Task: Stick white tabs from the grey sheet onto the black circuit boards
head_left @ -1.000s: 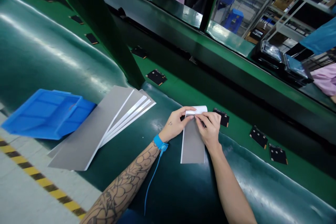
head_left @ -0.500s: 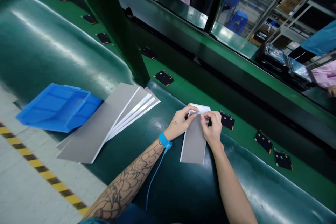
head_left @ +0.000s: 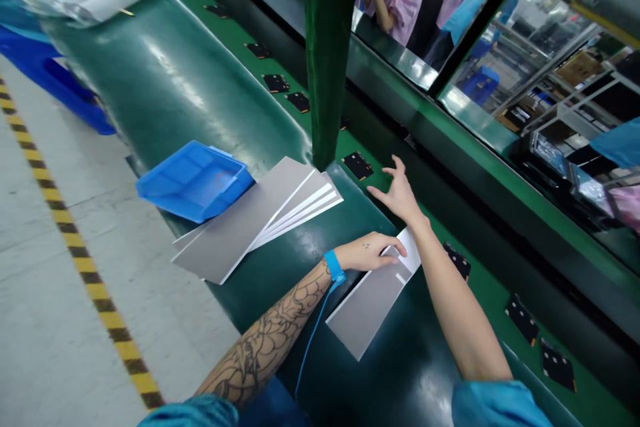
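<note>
- The dark green tabletop (head_left: pixel 200 93) takes up most of the view, running away to the upper left with a shiny glare on it.
- Along its far side runs a brighter green belt (head_left: pixel 487 280), dotted with little black boards in a row.
- A green post (head_left: pixel 327 47) stands right where tabletop and belt meet.
- A fanned stack of grey sheets (head_left: pixel 250 227) lies at the foot of the post, white edges showing.
- A blue bin (head_left: pixel 195 180) sits just left of the stack, touching it, at the tabletop's near edge.
- The grey strip (head_left: pixel 367 310) lies flat on the tabletop, angled, with its white end pointing at the belt.
- The left hand (head_left: pixel 367 252) lies on that white end, fingers pressing down on it, not wrapped around it.
- The right hand (head_left: pixel 397 193) is up in the air, wide open with fingers spread, holding nothing, well past the strip.
- The nearest black board (head_left: pixel 357 165) is on the belt just left of those spread fingers, not touched.
- A blue wrist strap (head_left: pixel 334 267) with a cord is on the left wrist.
</note>
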Demonstrator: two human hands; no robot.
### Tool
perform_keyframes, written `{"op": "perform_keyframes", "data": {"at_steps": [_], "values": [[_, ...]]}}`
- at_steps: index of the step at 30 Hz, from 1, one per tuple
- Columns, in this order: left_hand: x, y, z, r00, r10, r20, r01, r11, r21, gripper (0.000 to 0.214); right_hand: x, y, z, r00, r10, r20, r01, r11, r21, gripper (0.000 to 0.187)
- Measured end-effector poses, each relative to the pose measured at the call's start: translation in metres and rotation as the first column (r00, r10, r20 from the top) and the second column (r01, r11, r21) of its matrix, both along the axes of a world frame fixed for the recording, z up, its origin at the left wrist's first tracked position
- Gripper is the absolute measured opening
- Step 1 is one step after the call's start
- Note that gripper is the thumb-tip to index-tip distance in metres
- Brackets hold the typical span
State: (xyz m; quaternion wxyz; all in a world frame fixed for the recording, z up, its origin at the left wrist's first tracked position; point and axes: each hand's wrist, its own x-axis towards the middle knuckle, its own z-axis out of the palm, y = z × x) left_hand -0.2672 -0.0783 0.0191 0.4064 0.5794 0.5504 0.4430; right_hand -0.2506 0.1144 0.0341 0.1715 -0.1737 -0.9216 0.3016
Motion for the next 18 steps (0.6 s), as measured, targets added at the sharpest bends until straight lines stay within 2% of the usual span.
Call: {"op": "perform_keyframes", "data": {"at_steps": [3,5,7,11,13,15,16,18], "values": [[-0.005,0.001,-0.003,0.998,-0.046,0.037,0.045,0.999,0.014,0.026,-0.045,-0.001,-0.008,0.989,0.037,0.141,-0.047,0.997,0.067,0.112],[-0.006,0.002,-0.005,0.997,-0.053,0.049,0.052,0.998,0.017,0.026,-0.056,0.006,-0.014,0.983,0.044,0.176,-0.059,0.995,0.083,0.108],[-0.005,0.003,-0.007,0.997,-0.059,0.056,0.059,0.998,0.013,0.025,-0.055,0.018,-0.018,0.979,0.087,0.186,-0.098,0.994,0.049,0.101],[-0.002,0.004,-0.006,0.997,-0.054,0.06,0.053,0.998,0.025,0.024,-0.039,0.047,-0.02,0.977,0.177,0.119,-0.16,0.977,-0.14,0.094],[-0.002,0.004,-0.005,0.998,-0.026,0.054,0.024,0.999,0.023,0.023,-0.032,0.056,-0.021,0.997,0.07,0.038,-0.06,0.975,-0.212,0.078],[-0.003,0.003,-0.005,0.999,-0.008,0.05,0.007,1.0,0.015,0.022,-0.028,0.062,-0.025,0.994,-0.111,0.015,0.112,0.965,-0.238,0.06],[-0.004,0.002,-0.004,0.999,-0.008,0.048,0.008,1.0,0.009,0.022,-0.027,0.063,-0.028,0.983,-0.183,0.029,0.185,0.956,-0.228,0.056],[-0.008,0.001,-0.005,0.999,-0.008,0.049,0.008,1.0,0.002,0.023,-0.028,0.064,-0.033,0.967,-0.244,0.073,0.254,0.95,-0.185,0.057]]}}
